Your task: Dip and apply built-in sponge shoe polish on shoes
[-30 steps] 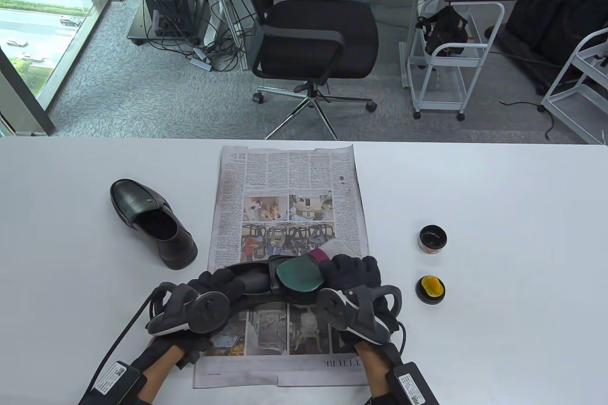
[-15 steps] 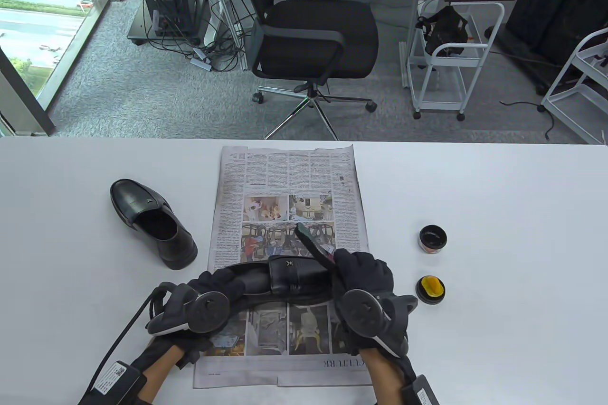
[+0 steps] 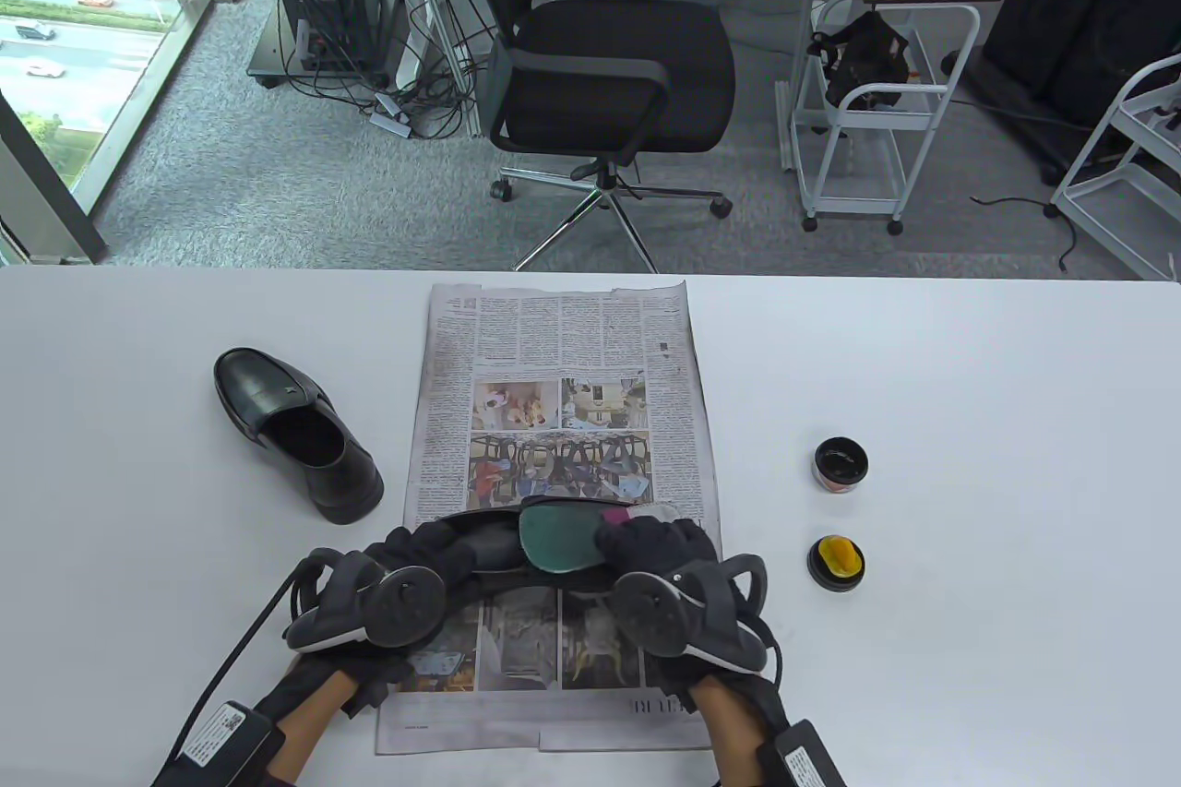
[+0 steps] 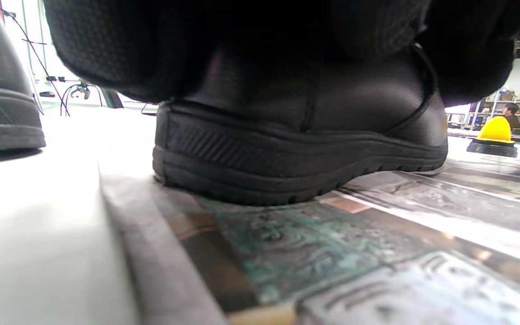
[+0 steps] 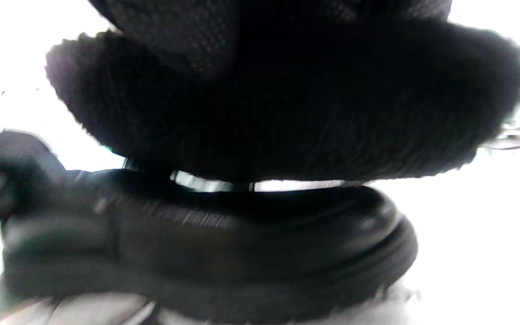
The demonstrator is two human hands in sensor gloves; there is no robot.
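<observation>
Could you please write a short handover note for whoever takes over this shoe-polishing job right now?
Left hand holds the heel end of the shoe on the newspaper.
Right hand holds a green-faced pad over that shoe's toe.
Second shoe stands on the table, left of the paper.
Open polish tin and yellow-sponge lid sit to the right.
Left: finish this shoe, then the second.

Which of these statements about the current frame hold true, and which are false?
1. The left hand holds the heel end of the black leather shoe standing on the newspaper. True.
2. The right hand holds a green-faced brush over that shoe. True.
3. The second black shoe also stands on the newspaper. False: it stands on the white table, left of the paper.
4. The open round polish tin is capped by its yellow sponge lid. False: they sit apart.
</observation>
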